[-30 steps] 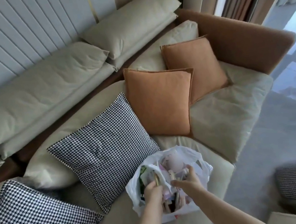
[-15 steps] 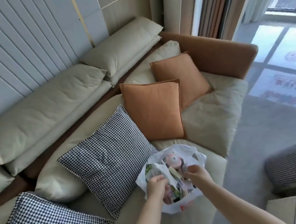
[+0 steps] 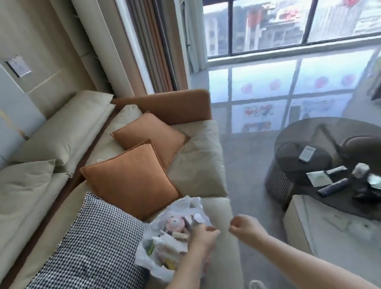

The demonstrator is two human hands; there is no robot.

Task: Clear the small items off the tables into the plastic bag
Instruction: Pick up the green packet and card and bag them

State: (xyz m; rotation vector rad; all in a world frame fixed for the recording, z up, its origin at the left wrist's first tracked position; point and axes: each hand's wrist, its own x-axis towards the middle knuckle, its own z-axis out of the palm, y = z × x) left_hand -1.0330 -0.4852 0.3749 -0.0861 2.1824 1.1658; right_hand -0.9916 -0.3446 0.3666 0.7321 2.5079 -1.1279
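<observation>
One houndstooth cushion (image 3: 80,271) at lower left and two orange cushions (image 3: 130,181) above it, all on a beige sofa (image 3: 201,166). One plastic bag (image 3: 168,238) at lower centre near the sofa's front edge, stuffed with small items, touching the houndstooth cushion. Left hand (image 3: 203,234) gripping the bag's right rim; right hand (image 3: 245,226) just beside, loosely clenched, holding nothing. Open grey floor right of the sofa. One dark round table (image 3: 302,139) at right, bearing several packets and a remote (image 3: 334,187), partly blurred
</observation>
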